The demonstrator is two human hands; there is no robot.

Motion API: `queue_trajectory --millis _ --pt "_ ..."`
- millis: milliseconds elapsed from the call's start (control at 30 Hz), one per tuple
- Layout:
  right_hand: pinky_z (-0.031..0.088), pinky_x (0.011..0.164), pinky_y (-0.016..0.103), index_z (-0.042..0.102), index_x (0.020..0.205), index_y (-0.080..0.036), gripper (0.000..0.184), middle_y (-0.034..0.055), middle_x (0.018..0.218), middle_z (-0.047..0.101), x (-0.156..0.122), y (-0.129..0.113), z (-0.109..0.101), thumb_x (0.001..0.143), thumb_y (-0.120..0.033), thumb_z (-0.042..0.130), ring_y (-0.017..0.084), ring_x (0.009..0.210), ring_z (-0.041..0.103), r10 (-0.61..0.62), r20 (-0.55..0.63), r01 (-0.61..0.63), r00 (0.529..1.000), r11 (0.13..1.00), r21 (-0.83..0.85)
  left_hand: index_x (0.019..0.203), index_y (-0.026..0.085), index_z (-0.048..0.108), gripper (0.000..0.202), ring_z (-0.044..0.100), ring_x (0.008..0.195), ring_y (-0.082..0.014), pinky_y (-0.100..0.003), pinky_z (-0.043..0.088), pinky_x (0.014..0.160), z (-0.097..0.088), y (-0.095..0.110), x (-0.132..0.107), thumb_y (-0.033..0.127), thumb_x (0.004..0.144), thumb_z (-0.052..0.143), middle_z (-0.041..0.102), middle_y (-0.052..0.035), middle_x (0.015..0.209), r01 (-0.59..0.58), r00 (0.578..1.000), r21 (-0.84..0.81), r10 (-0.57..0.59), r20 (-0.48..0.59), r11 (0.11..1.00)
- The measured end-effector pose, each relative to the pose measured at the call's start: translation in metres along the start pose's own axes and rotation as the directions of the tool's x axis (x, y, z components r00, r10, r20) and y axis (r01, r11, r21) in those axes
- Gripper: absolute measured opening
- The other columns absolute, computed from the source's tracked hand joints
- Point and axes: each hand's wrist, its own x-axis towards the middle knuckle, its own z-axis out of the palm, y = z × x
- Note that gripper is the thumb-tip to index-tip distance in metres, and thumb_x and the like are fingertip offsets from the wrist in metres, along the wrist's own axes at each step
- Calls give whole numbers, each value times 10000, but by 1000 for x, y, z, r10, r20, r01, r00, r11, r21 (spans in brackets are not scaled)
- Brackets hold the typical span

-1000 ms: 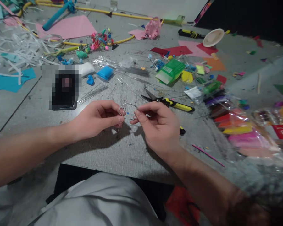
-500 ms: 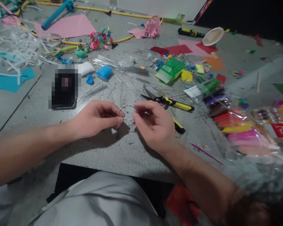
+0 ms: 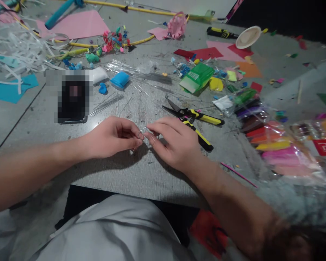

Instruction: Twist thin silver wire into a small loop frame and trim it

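Between my two hands is a thin silvery wire (image 3: pixel 143 129), bent into loops and partly hidden by the fingers. My left hand (image 3: pixel 112 137) pinches one end of it between thumb and forefinger. On the other side my right hand (image 3: pixel 176 143) is closed on the same wire with thumb and fingertips. Both hands are just above the grey table (image 3: pixel 141 177), fingertips nearly meeting. Yellow-and-black shears (image 3: pixel 191 116) lie with blades apart behind my right hand. Loose straight wires (image 3: pixel 107 102) rest beyond my left hand.
A phone (image 3: pixel 74 101) with a blurred screen lies left. Clay packs (image 3: pixel 279 145) in clear plastic spread at the right. A blue packet (image 3: pixel 120 80), a green packet (image 3: pixel 197 78) and pink paper (image 3: pixel 76 24) lie farther back. White paper strips (image 3: pixel 13 47) pile up at left.
My right hand has moved left, bringing its fingertips closer to my left hand. The wire loop between them looks narrower and more covered. The view has shifted slightly.
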Motion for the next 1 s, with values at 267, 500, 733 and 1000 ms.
queue_trajectory --millis 267,500,733,1000 --pt "554 752 326 631 988 -226 36 26 867 698 3 6 6 1013 -227 604 179 823 673 -83 -8 84 996 995 53 806 137 733 115 659 669 -122 -218 509 619 1 3 -1 230 799 801 746 -39 731 43 999 72 -44 18 996" --pt "516 739 306 655 938 -208 92 22 845 706 3 -1 2 1009 -197 599 163 807 658 -29 -5 29 1000 996 89 815 145 742 125 684 686 -136 -230 540 641 1 2 -2 247 775 803 754 -36 740 22 1000 76 -23 9 997" --pt "459 669 284 697 820 -200 135 -5 755 693 9 -6 -6 943 -241 659 143 703 616 263 168 -302 950 908 289 833 133 743 120 666 663 -117 -207 528 618 1 -2 -1 222 765 787 752 -44 736 20 998 67 -24 65 998" --pt "456 582 282 704 829 -185 191 -28 672 637 11 -4 -6 865 -369 747 130 602 561 497 406 -637 767 513 576 831 142 734 85 674 679 -123 -216 541 636 0 -1 -1 156 761 780 744 -33 746 13 994 -17 -11 112 1000"
